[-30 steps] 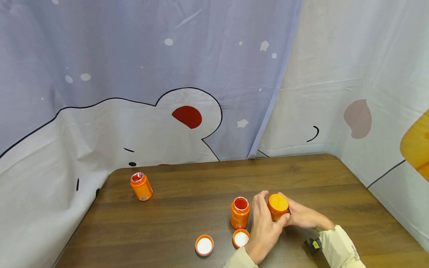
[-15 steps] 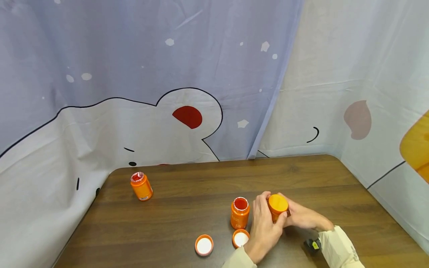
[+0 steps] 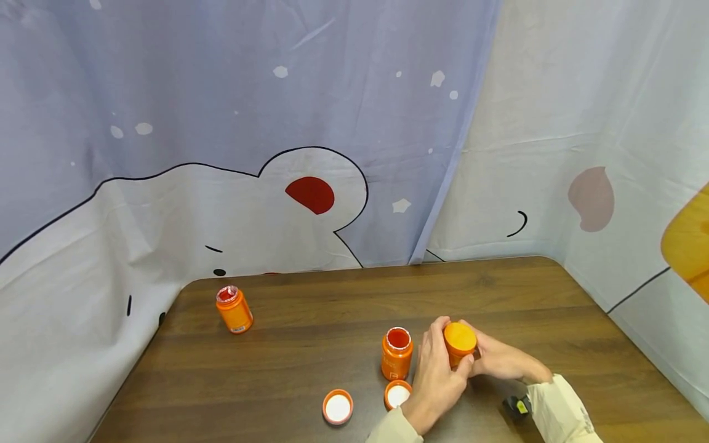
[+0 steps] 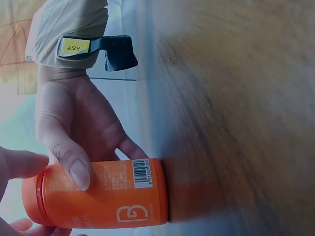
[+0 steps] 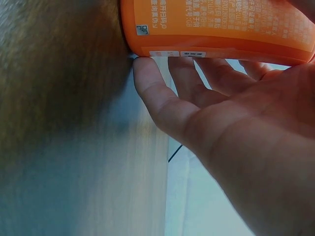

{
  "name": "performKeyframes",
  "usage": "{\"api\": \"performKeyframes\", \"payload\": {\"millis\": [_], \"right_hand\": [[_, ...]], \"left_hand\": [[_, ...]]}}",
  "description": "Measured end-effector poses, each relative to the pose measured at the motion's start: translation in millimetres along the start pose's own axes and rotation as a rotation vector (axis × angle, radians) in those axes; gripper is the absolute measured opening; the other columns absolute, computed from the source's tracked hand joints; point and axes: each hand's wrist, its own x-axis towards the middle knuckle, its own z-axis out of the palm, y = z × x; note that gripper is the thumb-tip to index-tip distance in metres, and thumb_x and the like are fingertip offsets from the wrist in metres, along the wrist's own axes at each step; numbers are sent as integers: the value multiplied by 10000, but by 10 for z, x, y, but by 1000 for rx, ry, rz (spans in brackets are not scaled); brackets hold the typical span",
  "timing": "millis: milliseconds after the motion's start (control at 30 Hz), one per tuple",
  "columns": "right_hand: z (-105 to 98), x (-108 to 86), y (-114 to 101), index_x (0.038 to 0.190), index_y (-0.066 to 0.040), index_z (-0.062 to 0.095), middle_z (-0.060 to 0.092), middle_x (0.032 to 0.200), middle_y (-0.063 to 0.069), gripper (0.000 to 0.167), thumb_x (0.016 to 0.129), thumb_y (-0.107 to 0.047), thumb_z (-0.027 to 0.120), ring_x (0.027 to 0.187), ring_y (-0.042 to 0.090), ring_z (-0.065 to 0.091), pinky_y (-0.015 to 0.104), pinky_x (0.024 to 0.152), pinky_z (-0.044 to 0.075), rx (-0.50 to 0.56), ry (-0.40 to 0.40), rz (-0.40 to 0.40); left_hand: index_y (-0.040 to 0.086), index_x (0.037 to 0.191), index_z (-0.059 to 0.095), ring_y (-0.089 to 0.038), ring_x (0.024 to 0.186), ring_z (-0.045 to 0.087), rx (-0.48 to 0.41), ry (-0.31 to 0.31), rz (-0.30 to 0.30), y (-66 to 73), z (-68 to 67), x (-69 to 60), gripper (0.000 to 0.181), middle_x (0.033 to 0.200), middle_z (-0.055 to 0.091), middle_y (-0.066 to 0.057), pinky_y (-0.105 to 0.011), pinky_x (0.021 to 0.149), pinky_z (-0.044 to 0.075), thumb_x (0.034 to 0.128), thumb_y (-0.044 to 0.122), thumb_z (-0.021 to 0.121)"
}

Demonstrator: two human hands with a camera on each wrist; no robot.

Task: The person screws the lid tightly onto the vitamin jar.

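An orange bottle with its lid on [image 3: 460,338] stands on the table between both hands. My left hand [image 3: 437,381] grips the lid from the left side, fingers and thumb round it. My right hand [image 3: 501,359] holds the bottle's body from the right. The left wrist view shows the bottle [image 4: 103,196] side-on, with the right thumb across its label and the left fingers at the lid [image 4: 33,199]. In the right wrist view the right hand [image 5: 236,118] lies along the bottle [image 5: 216,29], whose base is at the table.
An uncapped orange bottle [image 3: 396,360] stands left of my left hand, with an upturned lid [image 3: 397,394] in front of it. Another upturned lid [image 3: 337,407] lies further left. A second uncapped bottle [image 3: 237,312] is at the back left. Curtains [image 3: 310,92] hang behind the table [image 3: 277,344].
Both hands keep their hold on the bottle, in nearly the same place. The left fingers have shifted very slightly around the lid.
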Motion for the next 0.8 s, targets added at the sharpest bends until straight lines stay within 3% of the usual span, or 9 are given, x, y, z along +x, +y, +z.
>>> {"api": "performKeyframes", "payload": {"millis": [133, 367, 433, 667, 800], "right_hand": [[5, 3, -5, 1290, -88, 332, 455, 1247, 115, 615, 779, -62, 673, 1116, 119, 480, 198, 934, 375, -6, 0, -14], [13, 6, -6, 1279, -55, 324, 485, 1204, 89, 591, 795, -44, 662, 1067, 125, 511, 220, 906, 412, 7, -17, -65], [17, 5, -7, 1274, -54, 325, 492, 1195, 82, 585, 797, -47, 663, 1053, 123, 518, 222, 897, 420, 9, -18, -62], [14, 7, -19, 1263, -52, 319, 482, 1176, 123, 608, 775, -48, 681, 1023, 150, 526, 241, 894, 432, 29, -15, -23], [15, 7, -26, 1277, -69, 327, 473, 1215, 110, 624, 775, -89, 698, 1051, 131, 516, 217, 906, 416, -2, 3, -10]], "left_hand": [[173, 1326, 339, -156, 1051, 504, -9, -25, -13, -12, -3, 8, 710, 1215, 528, 5, -318, 908, 398, 732, 182, 728], [220, 1325, 327, -160, 1085, 493, -54, -39, -88, -15, -11, 13, 749, 1234, 503, 3, -343, 934, 410, 720, 270, 767], [197, 1306, 347, -146, 1091, 479, -46, -6, -66, -14, -6, 11, 738, 1215, 495, -2, -332, 937, 413, 712, 285, 776], [122, 1190, 424, -148, 985, 487, 54, 212, 98, -18, 15, 15, 683, 1077, 508, -15, -259, 854, 432, 666, 330, 810], [127, 1167, 428, -113, 941, 475, 60, 235, 115, -29, 31, 11, 663, 1012, 504, 2, -239, 817, 433, 675, 378, 794]]}}
